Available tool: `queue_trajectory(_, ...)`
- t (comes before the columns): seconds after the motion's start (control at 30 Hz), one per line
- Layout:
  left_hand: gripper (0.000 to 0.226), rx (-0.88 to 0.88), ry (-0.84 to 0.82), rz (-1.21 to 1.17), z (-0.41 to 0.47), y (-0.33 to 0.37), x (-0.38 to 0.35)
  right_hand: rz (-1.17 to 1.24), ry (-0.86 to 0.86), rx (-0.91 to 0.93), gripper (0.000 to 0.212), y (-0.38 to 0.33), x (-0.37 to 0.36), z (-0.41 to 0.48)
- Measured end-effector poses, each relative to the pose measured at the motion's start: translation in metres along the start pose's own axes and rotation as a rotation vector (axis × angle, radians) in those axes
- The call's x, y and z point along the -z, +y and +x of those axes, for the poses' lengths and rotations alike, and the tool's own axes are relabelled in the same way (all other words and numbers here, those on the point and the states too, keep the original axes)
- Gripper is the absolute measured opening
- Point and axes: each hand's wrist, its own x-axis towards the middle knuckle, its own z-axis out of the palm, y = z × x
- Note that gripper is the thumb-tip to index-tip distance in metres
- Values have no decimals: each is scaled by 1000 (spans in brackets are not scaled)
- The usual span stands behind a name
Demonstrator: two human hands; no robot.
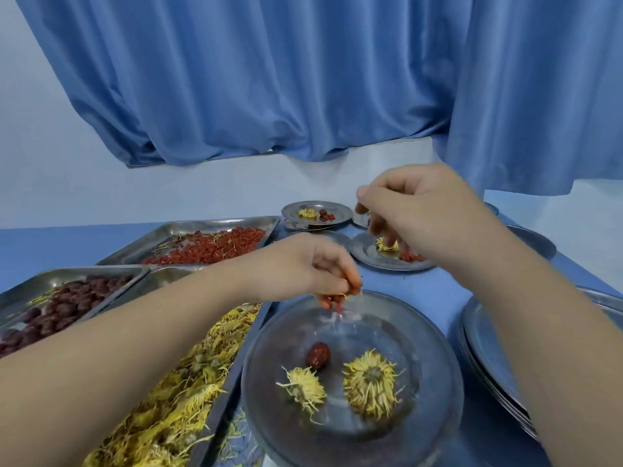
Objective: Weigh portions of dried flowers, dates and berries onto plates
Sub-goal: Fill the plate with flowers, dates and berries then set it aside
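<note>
Red dried berries (pixel 332 299) pinched in the bunched fingertips of the left hand (pixel 313 267) just over the far rim of the round steel plate (pixel 431 416), apt to bounce onto the blue tabletop (pixel 448 284) if dropped there; right hand (pixel 428 217) over a farther steel plate (pixel 365 252), fingers drooping, grip unclear.

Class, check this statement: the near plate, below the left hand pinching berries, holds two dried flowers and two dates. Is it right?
No. The head view shows one date, not two, on the near plate, below the left hand pinching berries, with two dried flowers.
</note>
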Motion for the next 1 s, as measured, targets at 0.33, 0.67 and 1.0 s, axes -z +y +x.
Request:
queue_trajectory(0.33, 11, 59, 58, 294, 1, 10, -25, -153, -198, -8, 22, -14, 24, -11)
queue_trajectory(0.67, 23, 121, 126, 307, -10, 14, -22, -329, -251, 98, 23, -45, 33, -32)
queue_trajectory(1.0, 5, 109, 189, 382, -19, 16, -24, -492, -143, 158, 28, -19, 40, -80)
